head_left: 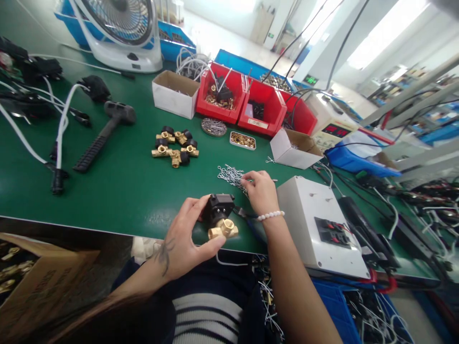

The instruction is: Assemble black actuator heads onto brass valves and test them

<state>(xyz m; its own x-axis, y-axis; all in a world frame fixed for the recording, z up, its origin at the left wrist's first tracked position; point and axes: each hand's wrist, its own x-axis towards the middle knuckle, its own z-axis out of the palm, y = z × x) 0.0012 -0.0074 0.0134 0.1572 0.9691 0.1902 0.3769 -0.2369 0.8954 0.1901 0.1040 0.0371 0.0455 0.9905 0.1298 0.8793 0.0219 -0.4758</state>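
My left hand (186, 234) is closed around a brass valve (224, 228) topped by a black box-shaped housing (219, 203), near the front edge of the bench. Thumb and fingers grip it from the left, and a dark cable leaves the housing on the right. At a loose pile of thin bent-wire clips (231, 176), my right hand (261, 188) has its fingertips pinched together. Whatever is between those fingertips is too small to make out. A short thin metal end (274, 180) shows just right of that hand.
Several brass fittings with black caps (175, 149) lie left of the clips, beyond them a hammer (107, 131). Red bins (222, 114), a small tray of brass pieces (243, 140) and white boxes (296, 155) stand behind. A grey metal box (304, 215) is close on the right.
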